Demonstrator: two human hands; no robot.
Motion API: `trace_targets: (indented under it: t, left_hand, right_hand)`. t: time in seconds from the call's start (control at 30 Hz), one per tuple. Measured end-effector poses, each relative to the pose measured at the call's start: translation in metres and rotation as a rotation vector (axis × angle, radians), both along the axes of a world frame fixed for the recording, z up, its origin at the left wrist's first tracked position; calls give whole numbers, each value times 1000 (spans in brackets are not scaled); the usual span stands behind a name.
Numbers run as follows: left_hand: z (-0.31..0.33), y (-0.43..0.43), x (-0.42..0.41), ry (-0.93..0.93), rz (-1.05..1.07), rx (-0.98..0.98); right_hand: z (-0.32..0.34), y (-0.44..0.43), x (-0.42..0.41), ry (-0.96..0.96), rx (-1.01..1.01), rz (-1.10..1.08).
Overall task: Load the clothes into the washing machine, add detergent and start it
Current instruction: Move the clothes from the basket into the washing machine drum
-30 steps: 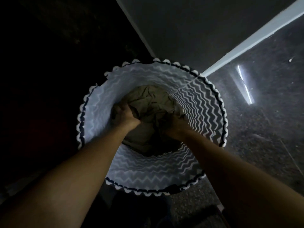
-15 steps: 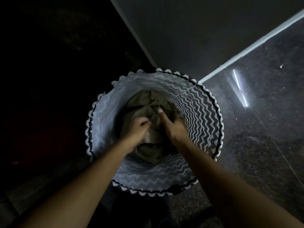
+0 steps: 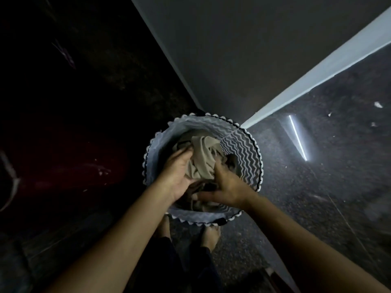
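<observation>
Clothes (image 3: 203, 163) bunched higher in basket (image 3: 243, 149); speckled floor (image 3: 317, 197), grey wall (image 3: 243, 49).

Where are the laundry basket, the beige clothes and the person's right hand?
laundry basket (image 3: 243, 151): head view, on its zigzag inner wall, right side.
beige clothes (image 3: 203, 159): head view, on the bunched pale folds in the middle.
right hand (image 3: 229, 185): head view, on the back of the hand.

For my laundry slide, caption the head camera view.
Inside a zigzag basket, the left hand and right hand grip beige clothes.
</observation>
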State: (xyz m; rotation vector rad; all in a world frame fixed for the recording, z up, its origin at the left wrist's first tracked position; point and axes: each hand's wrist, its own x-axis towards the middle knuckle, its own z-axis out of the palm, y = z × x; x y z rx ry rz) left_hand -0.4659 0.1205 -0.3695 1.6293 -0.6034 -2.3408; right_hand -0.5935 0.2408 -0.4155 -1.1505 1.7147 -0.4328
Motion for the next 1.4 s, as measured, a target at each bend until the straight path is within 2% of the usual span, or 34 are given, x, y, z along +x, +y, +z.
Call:
trace_targets:
  t: [0.07, 0.23, 0.37, 0.5, 0.57, 0.67, 0.73, 0.8, 0.87, 0.97, 1.07, 1.13, 1.2, 1.3, 1.4]
  left_hand:
    - [28, -1, -3, 55, -113, -42]
    - [113, 5, -2, 190, -289, -192]
    - [177, 3, 12, 208, -249, -295]
    - [249, 1, 32, 143, -183, -438]
    - [275, 0, 43, 66, -269, -543]
    - [302, 9, 56, -63, -517, -718]
    - [316, 21, 53, -47, -649, -839]
    - [332, 33, 40, 7, -683, -976]
    - [356, 39, 17, 50, -566, -992]
    - [402, 35, -10, 59, -241, -913]
    - [441, 22, -15, 76, -183, -823]
    - [463, 17, -15, 141, -193, -795]
    - [487, 16, -17, 252, -137, -782]
    - [522, 16, -18, 419, -93, -782]
    - [545, 17, -13, 499, -108, -770]
  right_hand:
    - [6, 4, 3, 74, -70, -36]
    - [56, -5, 6, -14, -179, -487]
    - [130, -11, -2, -11, -203, -460]
    - [228, -3, -13, -5, -250, -476]
    - [278, 1, -20, 27, -296, -483]
    - [353, 5, -23, 48, -398, -526]
    - [398, 1, -22, 39, -447, -542]
    - [442, -2, -15, 30, -484, -548]
    - [482, -8, -6, 20, -519, -525]
    - [536, -6, 4, -11, -583, -420]
    - [572, 7, -1, -79, -706, -241]
    - [576, 18, -9, 123, -877, -231]
    - [561, 26, -19, 286, -982, -337]
    - [524, 33, -29, 248, -785, -390]
    - [506, 25, -29, 176, -629, -425]
